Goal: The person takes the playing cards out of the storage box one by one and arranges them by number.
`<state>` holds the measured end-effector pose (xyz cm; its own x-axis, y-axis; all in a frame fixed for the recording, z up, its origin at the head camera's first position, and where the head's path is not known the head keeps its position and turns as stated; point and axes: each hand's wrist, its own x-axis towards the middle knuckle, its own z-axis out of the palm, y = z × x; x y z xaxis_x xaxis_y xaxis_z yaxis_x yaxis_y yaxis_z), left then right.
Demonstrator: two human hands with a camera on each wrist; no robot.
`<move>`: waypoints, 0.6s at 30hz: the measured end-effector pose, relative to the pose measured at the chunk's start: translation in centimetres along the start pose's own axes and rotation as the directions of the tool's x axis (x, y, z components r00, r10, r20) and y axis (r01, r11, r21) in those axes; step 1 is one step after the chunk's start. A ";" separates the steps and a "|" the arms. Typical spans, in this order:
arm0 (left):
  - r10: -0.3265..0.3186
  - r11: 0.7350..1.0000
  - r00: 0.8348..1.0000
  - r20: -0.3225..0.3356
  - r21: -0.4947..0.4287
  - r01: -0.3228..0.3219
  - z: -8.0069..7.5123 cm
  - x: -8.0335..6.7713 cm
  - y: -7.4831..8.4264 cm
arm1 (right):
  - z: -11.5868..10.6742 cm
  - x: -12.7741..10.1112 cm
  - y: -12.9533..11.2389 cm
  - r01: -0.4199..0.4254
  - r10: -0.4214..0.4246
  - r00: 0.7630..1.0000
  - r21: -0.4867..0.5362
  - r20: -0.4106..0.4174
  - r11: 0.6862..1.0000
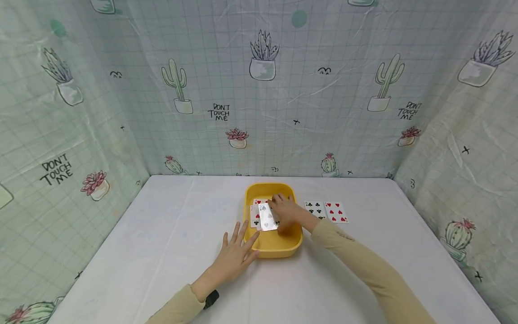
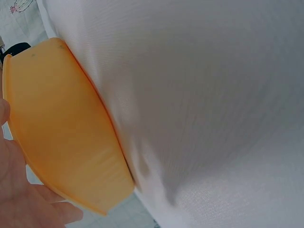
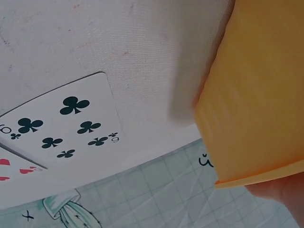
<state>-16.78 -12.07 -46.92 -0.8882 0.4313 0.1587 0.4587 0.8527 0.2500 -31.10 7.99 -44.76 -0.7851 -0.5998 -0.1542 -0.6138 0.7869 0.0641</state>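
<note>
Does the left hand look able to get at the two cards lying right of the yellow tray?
Probably not directly: the left hand rests at the yellow tray's left corner, and tray and right hand lie between it and the cards.

"DON'T TOUCH ME" repeats across the cactus-print backdrop (image 1: 219,112); a six of clubs card (image 3: 61,126) shows a corner "6".

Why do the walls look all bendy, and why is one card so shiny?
In the head view the wide lens bends the cactus curtain at the edges, and light glares off the top card in the yellow tub. In both wrist views the tub sits so close that it looks soft and blurry.
</note>
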 end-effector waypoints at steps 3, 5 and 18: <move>0.000 1.000 1.000 -0.006 0.004 0.000 0.1 0.0 0.0 | -0.1 -0.4 0.1 0.004 -0.004 1.000 0.001 -0.031 1.000; -0.003 1.000 1.000 -0.005 0.004 0.003 0.1 0.0 0.0 | -0.2 -0.7 0.2 0.010 -0.009 0.999 0.004 -0.053 1.000; -0.004 1.000 1.000 -0.001 0.001 0.004 0.1 0.1 0.0 | -1.8 -2.4 0.2 0.028 -0.029 0.992 -0.013 -0.125 1.000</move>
<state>-16.85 -12.04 -46.98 -0.8899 0.4275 0.1589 0.4552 0.8546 0.2499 -29.51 9.29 -42.65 -0.7712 -0.6358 -0.0318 -0.6362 0.7680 0.0731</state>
